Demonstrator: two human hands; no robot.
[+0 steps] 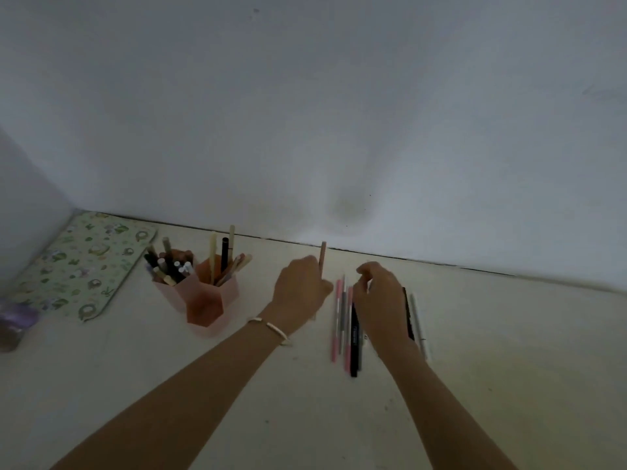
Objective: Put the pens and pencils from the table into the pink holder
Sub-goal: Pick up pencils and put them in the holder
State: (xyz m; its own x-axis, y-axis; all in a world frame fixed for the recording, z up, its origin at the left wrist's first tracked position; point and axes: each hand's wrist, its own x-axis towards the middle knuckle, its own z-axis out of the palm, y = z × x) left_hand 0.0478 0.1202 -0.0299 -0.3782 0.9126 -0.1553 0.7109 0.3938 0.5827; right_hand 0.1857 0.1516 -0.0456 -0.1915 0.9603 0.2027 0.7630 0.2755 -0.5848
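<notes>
We list the following.

1. Pink holder (207, 300): a cluster of hexagonal cups standing on the bench (509, 368), left of centre. It is already stocked with upright pens and pencils (224, 256).
2. Loose pens (349, 334): pink, grey and black, lying side by side on the bench to the right of the holder and well apart from it. A pale pen (419, 327) lies at the row's right edge.
3. Left grip (300, 286): a bracelet (271, 329) at the wrist. It pinches a pink pencil (323, 254) upright, between the holder and the row.
4. Right grip (380, 300): fingers curled over the middle of the row. We cannot tell whether it pinches anything.
5. Green patterned mat (84, 266): far left, against the wall (305, 113).
</notes>
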